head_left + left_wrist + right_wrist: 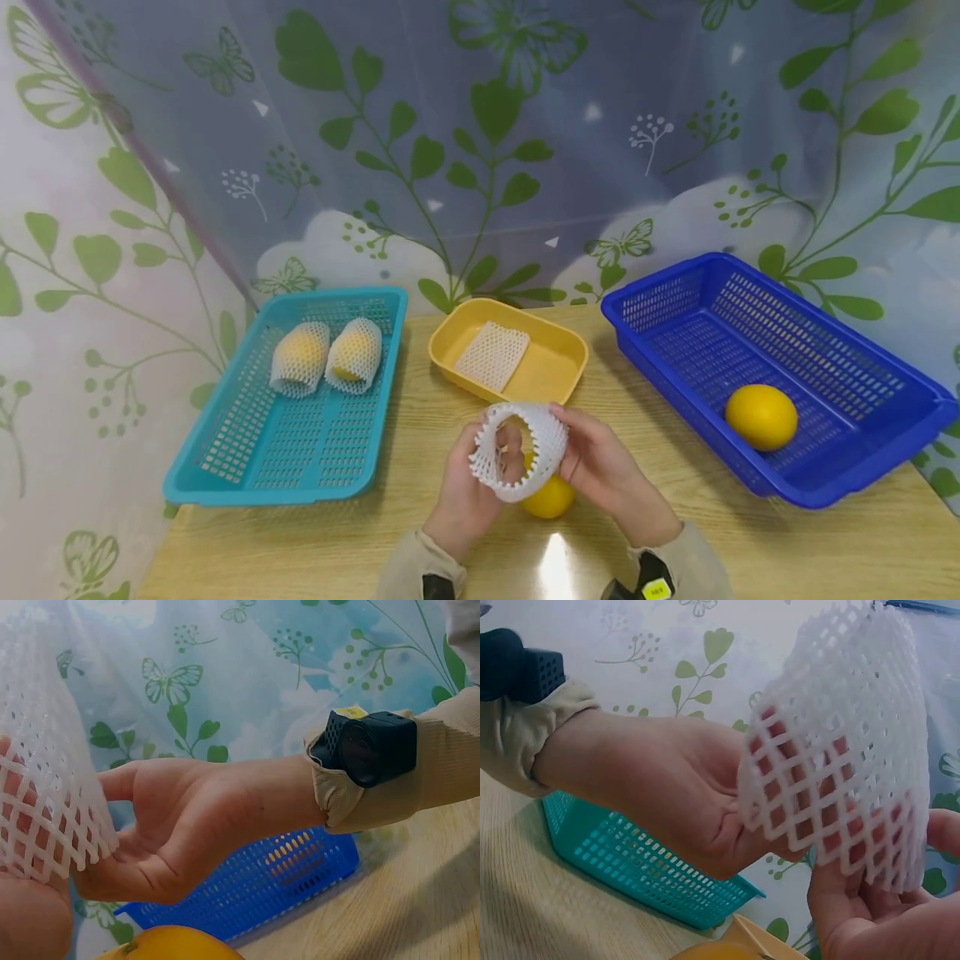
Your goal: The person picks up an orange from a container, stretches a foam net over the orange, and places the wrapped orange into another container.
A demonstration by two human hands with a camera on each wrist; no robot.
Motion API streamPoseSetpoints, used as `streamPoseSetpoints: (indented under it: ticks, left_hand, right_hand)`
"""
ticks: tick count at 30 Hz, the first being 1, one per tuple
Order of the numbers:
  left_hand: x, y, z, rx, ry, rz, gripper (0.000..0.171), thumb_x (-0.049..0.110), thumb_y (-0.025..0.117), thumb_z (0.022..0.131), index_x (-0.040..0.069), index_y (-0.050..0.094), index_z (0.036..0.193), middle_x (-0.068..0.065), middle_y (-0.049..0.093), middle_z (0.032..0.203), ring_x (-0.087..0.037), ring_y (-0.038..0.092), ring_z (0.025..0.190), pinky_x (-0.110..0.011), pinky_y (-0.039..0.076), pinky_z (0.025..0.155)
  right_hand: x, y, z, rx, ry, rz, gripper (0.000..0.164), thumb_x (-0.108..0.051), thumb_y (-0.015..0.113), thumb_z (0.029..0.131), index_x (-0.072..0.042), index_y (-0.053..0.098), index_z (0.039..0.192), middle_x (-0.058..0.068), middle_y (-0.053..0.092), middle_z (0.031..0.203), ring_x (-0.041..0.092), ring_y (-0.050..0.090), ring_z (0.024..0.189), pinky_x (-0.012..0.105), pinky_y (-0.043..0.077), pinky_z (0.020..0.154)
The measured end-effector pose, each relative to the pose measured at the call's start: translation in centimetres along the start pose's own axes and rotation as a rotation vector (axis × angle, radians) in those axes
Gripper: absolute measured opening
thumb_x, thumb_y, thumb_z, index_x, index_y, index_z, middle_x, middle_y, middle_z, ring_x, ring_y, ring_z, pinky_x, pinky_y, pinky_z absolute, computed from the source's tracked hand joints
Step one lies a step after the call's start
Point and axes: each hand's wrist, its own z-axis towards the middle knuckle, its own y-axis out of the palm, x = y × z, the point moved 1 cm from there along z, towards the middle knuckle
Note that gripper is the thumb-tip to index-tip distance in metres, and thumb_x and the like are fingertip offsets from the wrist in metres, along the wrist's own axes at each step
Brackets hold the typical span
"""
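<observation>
A white foam fruit net (552, 442) stands stretched into a round tube, its open end towards the head camera. My left hand (468, 492) grips its left side, with fingers inside the opening. On the other side, my right hand (603, 467) pinches the net's edge; in the left wrist view this right hand (187, 817) has fingers partly hidden by the mesh. Beneath the net, a round yellow fruit (551, 502) sits on the table, partly covered by the net. Neither hand visibly touches that fruit.
At left, a teal basket (281, 496) holds two netted yellow fruits (355, 354). A yellow tray (551, 367) behind the hands contains a flat foam net (492, 357). The blue basket (667, 417) at right holds one yellow fruit (761, 417). A patterned curtain (480, 167) hangs behind the table.
</observation>
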Motion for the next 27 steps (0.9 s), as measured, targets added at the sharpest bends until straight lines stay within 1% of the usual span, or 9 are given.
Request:
streamPoseSetpoints:
  ticks: [5, 8, 12, 15, 18, 19, 21, 24, 27]
  left_hand:
    - [-0.2, 0.0, -0.1, -0.081, -0.029, 0.009, 0.036, 0.022, 0.023, 0.106, 0.017, 0.053, 0.086, 0.009, 0.061, 0.066, -0.002, 0.052, 0.050, -0.016, 0.038, 0.047]
    - [-0.6, -0.4, -0.2, -0.080, -0.053, -0.011, 0.037, 0.020, 0.024, 0.106, 0.017, 0.054, 0.086, 0.008, 0.063, 0.065, -0.003, 0.055, 0.051, -0.016, 0.040, 0.048]
    - [-1.2, -1.0, -0.5, -0.101, -0.119, 0.028, 0.032, 0.023, 0.032, 0.106, 0.015, 0.059, 0.090, 0.005, 0.068, 0.067, -0.004, 0.062, 0.056, -0.017, 0.046, 0.052]
    - [-1.7, -1.3, -0.8, -0.167, -0.160, 0.108, 0.037, 0.027, 0.032, 0.107, 0.012, 0.065, 0.099, 0.005, 0.070, 0.068, -0.005, 0.064, 0.059, -0.018, 0.050, 0.057]
    - [-2.0, -1.4, -1.2, -0.209, -0.186, 0.124, 0.039, 0.027, 0.030, 0.108, 0.012, 0.066, 0.106, 0.006, 0.070, 0.070, -0.005, 0.064, 0.062, -0.019, 0.050, 0.061]
    - [-2.0, -1.4, -1.3, -0.202, -0.187, 0.120, 0.038, 0.026, 0.031, 0.108, 0.011, 0.066, 0.105, 0.006, 0.070, 0.070, -0.005, 0.064, 0.062, -0.018, 0.049, 0.061]
    - [-1.9, -1.2, -1.4, -0.141, -0.193, 0.084, 0.030, 0.024, 0.035, 0.107, 0.011, 0.062, 0.104, 0.007, 0.068, 0.078, -0.004, 0.063, 0.067, -0.018, 0.049, 0.064]
    - [-1.6, -0.6, -1.3, 0.010, -0.181, 0.018, 0.019, 0.023, 0.042, 0.105, 0.009, 0.052, 0.110, 0.004, 0.063, 0.095, -0.005, 0.060, 0.080, -0.017, 0.049, 0.071]
    - [-1.1, -0.2, -1.2, 0.156, -0.144, -0.029, 0.025, 0.026, 0.044, 0.104, 0.007, 0.042, 0.121, 0.000, 0.054, 0.110, -0.007, 0.055, 0.092, -0.017, 0.048, 0.079]
  right_hand:
    - [-0.2, -0.1, 0.0, -0.003, 0.005, 0.061, 0.037, -0.016, 0.025, 0.109, -0.009, 0.061, 0.107, 0.002, 0.065, 0.101, 0.012, 0.063, 0.091, 0.025, 0.053, 0.079]
    - [-0.3, 0.0, 0.0, 0.009, 0.010, 0.075, 0.037, -0.016, 0.026, 0.109, -0.009, 0.062, 0.107, 0.001, 0.065, 0.101, 0.011, 0.062, 0.092, 0.024, 0.052, 0.081]
    - [-0.5, 0.0, -0.1, 0.053, 0.003, 0.011, 0.034, -0.017, 0.032, 0.108, -0.010, 0.065, 0.103, -0.001, 0.066, 0.097, 0.008, 0.062, 0.089, 0.021, 0.052, 0.081]
    - [-0.9, 0.0, 0.0, 0.088, -0.004, -0.071, 0.030, -0.018, 0.038, 0.107, -0.012, 0.066, 0.101, -0.002, 0.066, 0.094, 0.008, 0.062, 0.086, 0.021, 0.052, 0.079]
    - [-1.1, 0.1, 0.1, 0.094, 0.002, -0.125, 0.028, -0.019, 0.040, 0.107, -0.012, 0.067, 0.101, -0.002, 0.066, 0.093, 0.008, 0.062, 0.085, 0.020, 0.052, 0.077]
    - [-1.1, 0.0, 0.1, 0.088, 0.007, -0.141, 0.029, -0.019, 0.040, 0.107, -0.013, 0.067, 0.101, -0.003, 0.066, 0.092, 0.007, 0.062, 0.085, 0.020, 0.052, 0.077]
    - [-1.1, 0.0, 0.1, 0.081, 0.021, -0.170, 0.030, -0.018, 0.040, 0.107, -0.013, 0.068, 0.100, -0.003, 0.066, 0.092, 0.007, 0.062, 0.085, 0.020, 0.052, 0.077]
    - [-1.0, -0.2, 0.1, 0.083, 0.040, -0.233, 0.031, -0.018, 0.041, 0.107, -0.014, 0.070, 0.099, -0.004, 0.067, 0.093, 0.006, 0.061, 0.086, 0.020, 0.052, 0.078]
    - [-0.7, -0.4, 0.0, 0.110, 0.059, -0.283, 0.029, -0.017, 0.043, 0.106, -0.013, 0.071, 0.100, -0.003, 0.068, 0.096, 0.006, 0.061, 0.089, 0.021, 0.052, 0.080]
